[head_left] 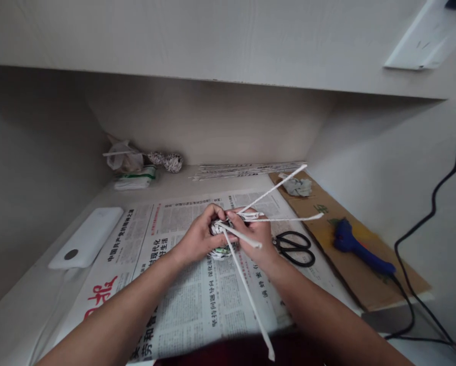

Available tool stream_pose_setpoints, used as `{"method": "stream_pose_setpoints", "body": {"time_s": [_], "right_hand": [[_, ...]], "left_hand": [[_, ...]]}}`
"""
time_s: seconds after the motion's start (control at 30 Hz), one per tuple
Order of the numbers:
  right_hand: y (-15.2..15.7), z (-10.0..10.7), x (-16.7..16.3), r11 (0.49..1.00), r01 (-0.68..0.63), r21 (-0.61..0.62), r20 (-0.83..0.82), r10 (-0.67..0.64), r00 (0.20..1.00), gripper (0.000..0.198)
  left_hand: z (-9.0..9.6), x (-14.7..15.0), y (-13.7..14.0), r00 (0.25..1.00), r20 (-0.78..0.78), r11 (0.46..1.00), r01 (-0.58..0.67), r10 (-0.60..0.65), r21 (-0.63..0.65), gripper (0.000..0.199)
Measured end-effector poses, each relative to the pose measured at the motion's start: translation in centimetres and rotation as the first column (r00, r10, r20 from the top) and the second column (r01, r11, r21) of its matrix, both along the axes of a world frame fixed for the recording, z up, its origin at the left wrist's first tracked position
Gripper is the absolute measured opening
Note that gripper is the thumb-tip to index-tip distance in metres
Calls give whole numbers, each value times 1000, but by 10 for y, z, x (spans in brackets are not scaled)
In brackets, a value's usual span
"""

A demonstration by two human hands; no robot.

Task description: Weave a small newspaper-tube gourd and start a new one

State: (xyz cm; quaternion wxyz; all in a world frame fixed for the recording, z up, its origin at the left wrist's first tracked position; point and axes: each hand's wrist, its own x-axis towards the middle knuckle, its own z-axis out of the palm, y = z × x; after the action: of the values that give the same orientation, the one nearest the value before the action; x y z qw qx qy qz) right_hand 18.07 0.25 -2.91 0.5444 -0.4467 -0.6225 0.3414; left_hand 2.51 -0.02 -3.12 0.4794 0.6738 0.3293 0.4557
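A small rounded piece woven from rolled newspaper [220, 253] is held over the spread newspaper [182, 305], between my two hands. My left hand [198, 235] is closed around its left side, thumb and fingers pressed on it. Opposite, my right hand [257, 235] grips the piece and the base of the paper tubes, thumb on top. Several white rolled-paper tubes [248, 284] stick out from the weave, to the upper right, the right and down toward me. Black-handled scissors [298, 249] lie just right of my right hand, their blades mostly hidden.
A blue glue gun [359, 249] and crumpled paper [297, 186] rest on the cardboard [380, 295] at right. A black cable [435, 198] hangs there. Loose paper tubes [243, 171], a finished-looking woven piece [170, 161] and a plastic bag [124, 157] lie behind. A white box-shaped device [92, 234] lies left.
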Motion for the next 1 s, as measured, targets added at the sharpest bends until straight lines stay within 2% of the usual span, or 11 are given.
{"method": "stream_pose_setpoints", "body": {"time_s": [0.2,0.3,0.47,0.6,0.73,0.87,1.0], "right_hand": [[4,1,11,991,106,83,95,-114,989,17],[5,1,12,987,124,103,92,-134,987,17],[0,6,9,991,60,118,106,-72,992,17],[0,6,7,996,59,73,85,-66,994,18],[3,1,6,997,75,-27,25,-74,997,23],[3,-2,3,994,45,-105,-24,-48,999,25],[1,-2,0,991,-56,-121,-83,46,995,27]], "left_hand": [[14,-12,3,982,-139,980,-104,127,167,26],[16,-13,4,977,-136,976,-143,166,166,19],[15,-9,2,946,-174,953,-245,276,176,14],[16,-10,-2,937,-220,951,-225,270,210,17],[18,-10,-3,928,-250,948,-220,276,230,20],[17,-7,-1,918,-221,924,-264,329,277,14],[15,-5,-1,877,-229,887,-349,423,304,12]]}}
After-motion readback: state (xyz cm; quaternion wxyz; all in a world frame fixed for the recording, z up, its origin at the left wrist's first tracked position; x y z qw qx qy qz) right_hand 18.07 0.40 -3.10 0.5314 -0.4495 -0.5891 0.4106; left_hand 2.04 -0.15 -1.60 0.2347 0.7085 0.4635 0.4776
